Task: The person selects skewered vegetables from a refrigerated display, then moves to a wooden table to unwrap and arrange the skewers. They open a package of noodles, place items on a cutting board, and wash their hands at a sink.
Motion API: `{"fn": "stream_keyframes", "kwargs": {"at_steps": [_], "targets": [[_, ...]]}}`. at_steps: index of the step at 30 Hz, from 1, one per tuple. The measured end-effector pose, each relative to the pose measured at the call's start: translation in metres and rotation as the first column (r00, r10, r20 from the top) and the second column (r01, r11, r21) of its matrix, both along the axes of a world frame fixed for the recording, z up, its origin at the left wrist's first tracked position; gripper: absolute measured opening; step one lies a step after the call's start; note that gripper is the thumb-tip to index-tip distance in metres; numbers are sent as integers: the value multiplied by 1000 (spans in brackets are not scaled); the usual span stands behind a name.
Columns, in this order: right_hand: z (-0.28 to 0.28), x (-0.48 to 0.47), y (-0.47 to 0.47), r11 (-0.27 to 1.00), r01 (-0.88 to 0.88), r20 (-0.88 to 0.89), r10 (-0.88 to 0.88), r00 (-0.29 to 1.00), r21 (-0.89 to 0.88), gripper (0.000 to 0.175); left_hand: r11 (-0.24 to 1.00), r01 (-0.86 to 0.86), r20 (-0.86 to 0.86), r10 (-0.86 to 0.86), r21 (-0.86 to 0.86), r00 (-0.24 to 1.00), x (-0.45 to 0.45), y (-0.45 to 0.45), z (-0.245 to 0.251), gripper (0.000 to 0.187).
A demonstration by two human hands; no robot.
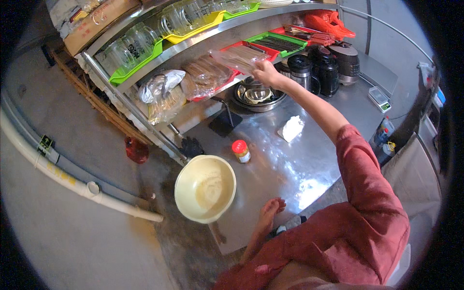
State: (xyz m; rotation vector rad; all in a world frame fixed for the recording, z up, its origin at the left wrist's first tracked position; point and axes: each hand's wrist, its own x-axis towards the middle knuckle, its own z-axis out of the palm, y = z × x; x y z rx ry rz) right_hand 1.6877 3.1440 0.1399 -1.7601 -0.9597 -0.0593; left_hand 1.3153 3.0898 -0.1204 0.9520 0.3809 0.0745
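My right hand [268,74] reaches out to the lower shelf and grips the end of a clear plastic bag [233,61]. The bag lies over a red tray [273,54] of thin wooden sticks, possibly chopsticks. Low over the front of the steel table [261,174], my left hand [271,209] hangs with loosely curled fingers and holds nothing. A cream plastic basin [192,181] with brownish residue inside sits at the table's left corner. Behind it stands a jar with a red lid [240,150]. Some crumpled white paper or plastic [291,128] lies farther right.
Glass mugs [139,43] stand in coloured trays on the upper shelf. Bagged skewers [165,105] fill the lower shelf's left end. Beneath the shelf are steel bowls [259,98], a black flask [324,72] and a rice cooker [344,63]. A digital scale [379,99] lies right.
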Motion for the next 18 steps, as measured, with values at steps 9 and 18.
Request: {"fn": "stream_keyframes", "kwargs": {"at_steps": [9, 18], "targets": [[-1, 65, 88, 986, 168, 292, -161, 943, 2, 22, 973, -187, 86, 177, 134, 981, 8, 38, 0, 21], [20, 156, 71, 879, 476, 323, -456, 830, 17, 57, 990, -78, -56, 85, 116, 995, 28, 52, -13, 23]]}}
